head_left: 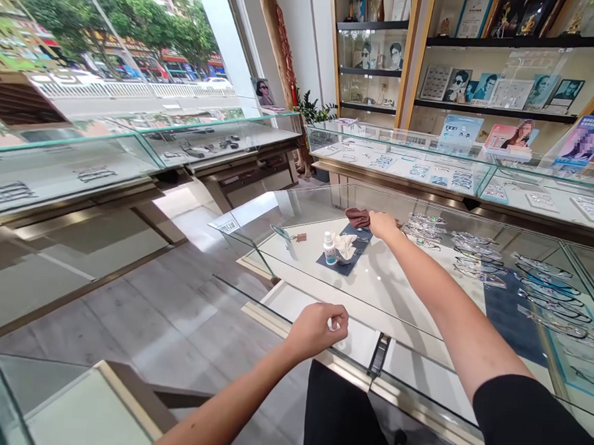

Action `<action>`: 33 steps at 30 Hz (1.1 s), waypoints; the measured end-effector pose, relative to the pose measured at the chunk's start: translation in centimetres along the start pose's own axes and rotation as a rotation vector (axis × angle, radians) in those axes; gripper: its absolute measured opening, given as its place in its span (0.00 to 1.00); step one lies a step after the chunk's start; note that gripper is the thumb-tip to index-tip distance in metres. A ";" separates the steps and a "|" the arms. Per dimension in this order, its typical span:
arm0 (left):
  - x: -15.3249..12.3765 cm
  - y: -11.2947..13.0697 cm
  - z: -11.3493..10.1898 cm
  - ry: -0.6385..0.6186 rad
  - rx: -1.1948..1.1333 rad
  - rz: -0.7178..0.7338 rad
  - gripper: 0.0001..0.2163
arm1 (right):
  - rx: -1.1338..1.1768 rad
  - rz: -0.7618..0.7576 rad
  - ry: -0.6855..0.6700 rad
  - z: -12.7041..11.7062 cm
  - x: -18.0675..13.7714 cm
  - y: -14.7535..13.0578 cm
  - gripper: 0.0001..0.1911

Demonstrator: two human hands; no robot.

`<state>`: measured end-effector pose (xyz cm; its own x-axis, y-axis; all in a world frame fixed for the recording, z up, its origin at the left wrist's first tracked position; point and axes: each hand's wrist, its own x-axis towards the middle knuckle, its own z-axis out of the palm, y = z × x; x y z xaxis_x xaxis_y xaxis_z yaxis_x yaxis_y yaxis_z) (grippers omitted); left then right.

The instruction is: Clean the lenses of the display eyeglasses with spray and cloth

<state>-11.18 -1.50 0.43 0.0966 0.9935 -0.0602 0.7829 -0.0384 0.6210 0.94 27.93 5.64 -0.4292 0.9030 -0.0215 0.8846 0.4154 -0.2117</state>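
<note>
My right hand reaches over the glass counter and is closed on a brown cloth, pressed on the glass. Just this side of it stands a small white spray bottle with a blue label. A crumpled cream cloth lies against the bottle. My left hand hovers above the counter's front edge, fingers curled into a loose ring with nothing visible in them.
The glass counter holds several rows of eyeglasses on the right. A brown tag lies left of the bottle. More glass display cases stand left and behind, below wall shelves.
</note>
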 end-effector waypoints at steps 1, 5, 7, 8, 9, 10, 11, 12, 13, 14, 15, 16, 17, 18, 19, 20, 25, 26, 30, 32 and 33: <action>0.1 0.0 0.1 0.001 0.005 0.002 0.04 | 0.015 0.008 0.016 0.0 0.1 -0.4 0.22; 0.3 0.2 0.1 -0.009 0.022 -0.004 0.03 | 0.138 -0.023 0.084 -0.6 0.3 -2.3 0.17; 0.3 0.2 0.1 -0.010 0.032 -0.014 0.03 | 0.227 -0.089 0.115 -1.0 0.0 -3.5 0.18; 0.3 0.2 0.2 -0.008 0.035 -0.015 0.03 | 0.273 -0.131 0.130 -1.2 -0.3 -4.0 0.20; 0.3 0.2 0.2 -0.006 0.035 -0.013 0.03 | 0.317 -0.172 0.145 -1.4 -0.7 -4.5 0.24; 0.2 0.2 0.2 -0.005 0.037 -0.011 0.03 | 0.357 -0.208 0.162 -1.6 -1.1 -4.8 0.26; 0.2 0.2 0.2 -0.004 0.040 -0.010 0.03 | 0.390 -0.236 0.180 -1.8 -1.7 -5.0 0.28; 0.2 0.2 0.2 -0.004 0.046 -0.011 0.03 | 0.415 -0.254 0.196 -2.0 -2.5 -5.1 0.28; 0.2 0.3 0.2 -0.004 0.054 -0.012 0.03 | 0.437 -0.268 0.214 -2.2 -3.3 -5.1 0.28; 0.2 0.4 0.2 -0.004 0.064 -0.015 0.03 | 0.459 -0.280 0.233 -2.5 -4.4 -5.0 0.26; 0.2 0.5 0.1 -0.005 0.076 -0.017 0.03 | 0.481 -0.295 0.253 -2.7 -5.6 -4.8 0.24; 0.2 0.6 0.1 -0.007 0.089 -0.019 0.03 | 0.513 -0.321 0.280 -3.0 -6.9 -4.6 0.22; 0.2 0.8 0.0 -0.010 0.101 -0.022 0.02 | 0.541 -0.355 0.301 -3.2 -8.5 -4.4 0.18; 0.2 0.9 0.0 -0.016 0.116 -0.028 0.02 | 0.558 -0.390 0.309 -3.5 -10.1 -4.2 0.15; 0.1 1.1 -0.1 -0.025 0.131 -0.035 0.02 | 0.563 -0.423 0.290 -3.7 -11.8 -4.1 0.13; 0.1 1.2 -0.1 -0.032 0.146 -0.043 0.02 | 0.558 -0.448 0.245 -3.9 -13.6 -3.9 0.11; -0.2 1.6 -0.4 -0.014 0.202 -0.052 0.00 | 0.383 -0.472 -0.151 -3.4 -21.7 -3.0 0.10; -0.2 1.7 -0.4 -0.011 0.209 -0.052 0.01 | 0.342 -0.473 -0.240 -2.9 -23.0 -2.8 0.11; -0.1 1.9 -0.8 -0.068 0.257 -0.055 0.04 | 0.322 -0.469 -0.416 -0.2 -26.6 -1.4 0.11; 0.0 2.0 -1.0 -0.154 0.291 -0.073 0.05 | 0.336 -0.521 -0.437 0.9 -27.7 -0.5 0.12; 0.0 2.0 -1.2 -0.203 0.303 -0.087 0.06 | 0.333 -0.568 -0.418 1.3 -28.1 0.0 0.13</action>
<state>-10.35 -1.50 2.57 0.1184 0.9541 -0.2752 0.9368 -0.0154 0.3496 12.75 2.44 4.97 -0.8917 0.4176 -0.1746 0.4356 0.6870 -0.5816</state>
